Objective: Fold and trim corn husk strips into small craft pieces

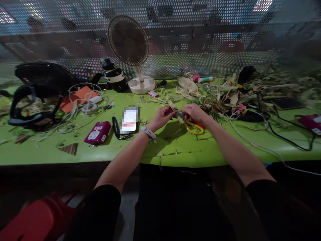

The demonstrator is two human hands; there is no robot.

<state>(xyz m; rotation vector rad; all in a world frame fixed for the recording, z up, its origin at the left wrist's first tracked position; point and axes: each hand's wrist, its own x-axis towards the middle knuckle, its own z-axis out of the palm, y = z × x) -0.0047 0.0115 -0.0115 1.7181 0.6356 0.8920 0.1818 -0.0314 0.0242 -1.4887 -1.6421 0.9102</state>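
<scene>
My left hand [162,117], with a white band on its wrist, is closed in a pinch on a small piece of pale dry husk [171,104]. My right hand [195,112] is closed around a pair of scissors [194,128]. The yellow loop and a bit of red of the handles show below that hand, and a grey blade points toward the left fingers. Both hands are close together above the green table [173,160]. Fingers partly hide where the blade and husk meet.
Husk and leaf scraps [223,97] heap at the back right. A fan [141,85], a black bottle [114,75] and a perforated screen stand behind. Leftward lie a phone [129,120], a purple box [97,133], cables and a black headset [35,103]. A red stool [37,217] stands below.
</scene>
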